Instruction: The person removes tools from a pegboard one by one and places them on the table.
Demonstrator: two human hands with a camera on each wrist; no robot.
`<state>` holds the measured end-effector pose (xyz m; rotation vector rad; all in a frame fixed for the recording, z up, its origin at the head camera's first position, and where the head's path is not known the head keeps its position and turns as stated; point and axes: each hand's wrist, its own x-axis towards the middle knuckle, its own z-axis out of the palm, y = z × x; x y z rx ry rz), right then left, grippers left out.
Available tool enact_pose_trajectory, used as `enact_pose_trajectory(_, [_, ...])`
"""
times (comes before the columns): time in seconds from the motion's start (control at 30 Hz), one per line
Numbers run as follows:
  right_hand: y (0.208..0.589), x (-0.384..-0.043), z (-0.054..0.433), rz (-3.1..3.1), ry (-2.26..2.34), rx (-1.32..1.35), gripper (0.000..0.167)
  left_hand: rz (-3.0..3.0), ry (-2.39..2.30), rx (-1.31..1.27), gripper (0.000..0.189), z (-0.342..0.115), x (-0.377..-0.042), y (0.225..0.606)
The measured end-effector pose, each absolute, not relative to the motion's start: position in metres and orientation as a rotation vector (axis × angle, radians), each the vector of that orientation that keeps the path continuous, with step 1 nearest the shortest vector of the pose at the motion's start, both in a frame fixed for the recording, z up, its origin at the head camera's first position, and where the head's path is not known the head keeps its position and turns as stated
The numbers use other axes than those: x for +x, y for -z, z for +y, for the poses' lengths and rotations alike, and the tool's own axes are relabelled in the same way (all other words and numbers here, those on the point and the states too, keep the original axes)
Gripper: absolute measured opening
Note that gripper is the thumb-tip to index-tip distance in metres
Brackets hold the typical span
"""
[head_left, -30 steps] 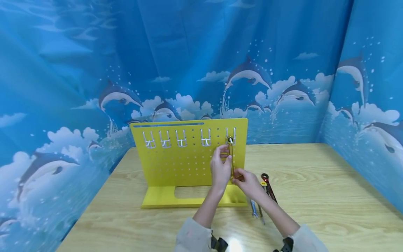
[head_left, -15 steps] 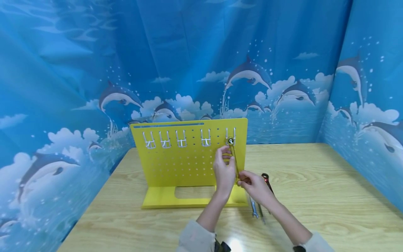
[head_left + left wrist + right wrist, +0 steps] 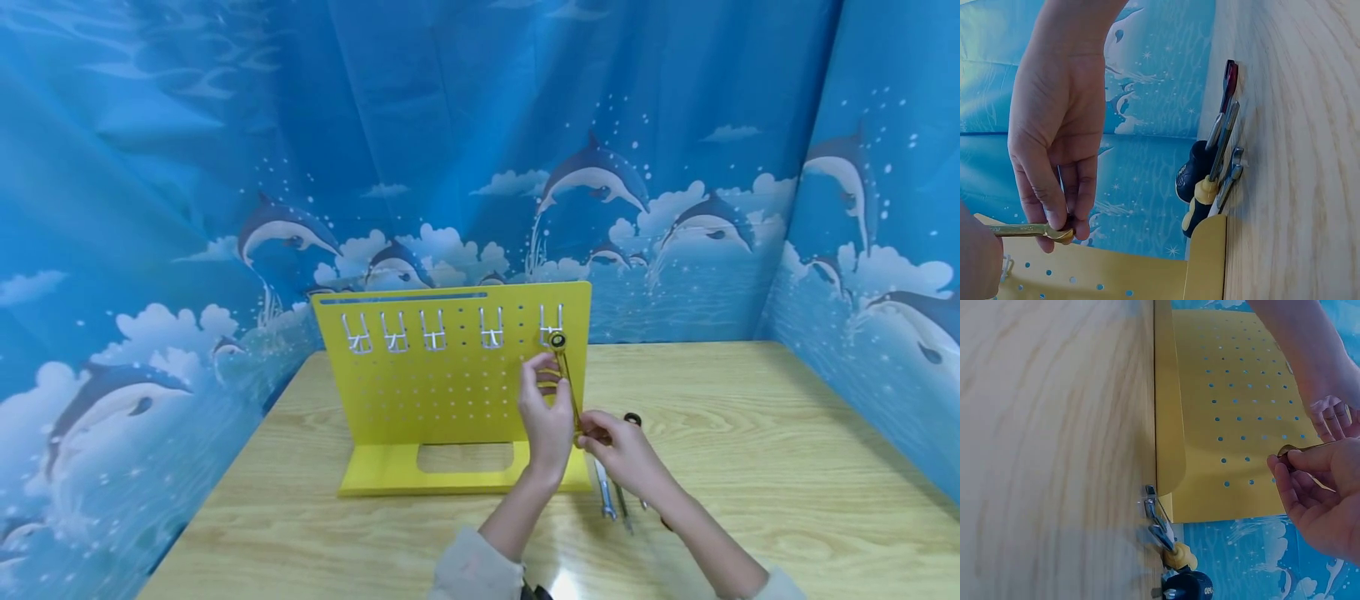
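A gold ratcheting combination wrench slants in front of the right end of the yellow pegboard, ring end up. My left hand holds it near the ring, thumb in front and fingers behind. My right hand pinches the open-jaw end at the bottom between thumb and fingers. The ring sits just in front of and slightly below the rightmost metal hook; whether they touch I cannot tell. In the left wrist view, part of the wrench is hidden behind my left hand.
More hooks line the board's upper part. Right of its base lie a silver wrench, a dark-handled screwdriver, a yellow-and-black-handled screwdriver and a red wrench. A blue dolphin-print curtain surrounds the wooden table.
Both hands and the wrench have shifted right and slightly down. The ring has moved from over the rightmost hook to its lower right, and the wrench now leans instead of hanging nearly upright.
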<state>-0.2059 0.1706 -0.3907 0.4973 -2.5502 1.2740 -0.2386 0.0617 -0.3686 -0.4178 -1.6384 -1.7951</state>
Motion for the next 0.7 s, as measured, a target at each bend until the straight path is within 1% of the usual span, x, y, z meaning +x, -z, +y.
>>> enact_pose_trajectory(0.1, [0.388,-0.202,0.173,-2.541,-1.294,0.51,0.017,-1.622,1.796,-0.446,0.036,0.064,-0.234,0.364])
enact_pose_trajectory(0.2, [0.386,-0.198,0.177,-2.526,-1.312,0.521,0.019,-1.623,1.787,-0.491,0.038,0.063,-0.222,0.351])
enact_pose_trajectory(0.3, [0.383,-0.192,0.182,-2.522,-1.344,0.511,0.02,-1.642,1.756,-0.56,0.044,0.063,-0.216,0.345])
enact_pose_trajectory(0.5, [0.377,-0.179,0.195,-2.525,-1.359,0.507,0.02,-1.705,1.746,-0.725,0.061,0.066,-0.226,0.357])
enact_pose_trajectory(0.7, [0.381,-0.168,0.211,-2.472,-1.244,0.569,0.021,-1.774,1.753,-0.838,0.063,0.071,-0.226,0.354])
